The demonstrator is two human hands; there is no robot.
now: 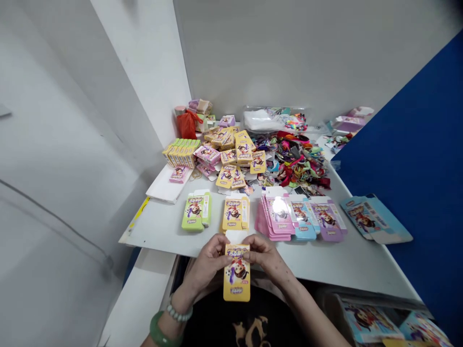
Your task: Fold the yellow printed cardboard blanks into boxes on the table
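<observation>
A yellow printed box with a raised white top flap hangs upright at the table's front edge. My left hand pinches its upper left side, and my right hand pinches the upper right side. Just behind it lie more yellow boxes. To their left is a green box. On the right are a stack of pink boxes, blue boxes and purple boxes, with their flaps raised.
Behind are a heap of yellow boxes, a large pile of colourful hair ties and a clear tray. A red bag stands back left. One blue box overhangs the table's right edge.
</observation>
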